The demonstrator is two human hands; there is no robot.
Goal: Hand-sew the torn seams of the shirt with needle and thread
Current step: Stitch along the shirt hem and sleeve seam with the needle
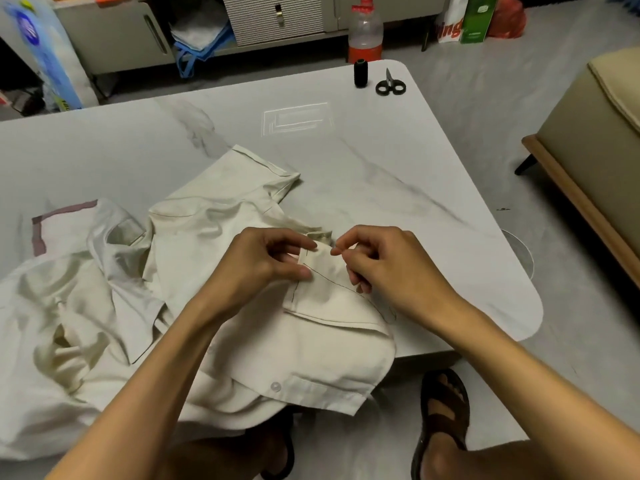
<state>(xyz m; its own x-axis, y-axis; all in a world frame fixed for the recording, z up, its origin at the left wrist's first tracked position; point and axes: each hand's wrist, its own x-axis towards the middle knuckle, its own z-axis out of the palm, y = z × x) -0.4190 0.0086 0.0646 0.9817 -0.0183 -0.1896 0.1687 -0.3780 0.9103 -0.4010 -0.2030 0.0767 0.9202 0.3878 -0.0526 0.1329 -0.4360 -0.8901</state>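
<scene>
The crumpled cream button-up shirt (207, 216) lies spread over the near left part of the white marble-patterned worktop (381, 150), with its buttoned hem hanging over the near edge. A thin dark thread (329, 278) runs slantwise across a raised, folded part of the shirt between the two hands. The left hand (266, 261) pinches that fold between thumb and forefinger, the other fingers curled beneath. The right hand (388, 265) has its thumb and forefinger tips pressed together right at the fold's upper edge, the remaining fingers curled; whether they hold a needle is too small to tell. At the far edge of the worktop a black thread spool (360, 73) stands upright, just beside black-handled scissors (390, 85) lying flat. Beyond them a clear plastic bottle (365, 29) with a red cap stands on the floor. Below the worktop's near edge shows a foot in a brown sandal (445, 410).
</scene>
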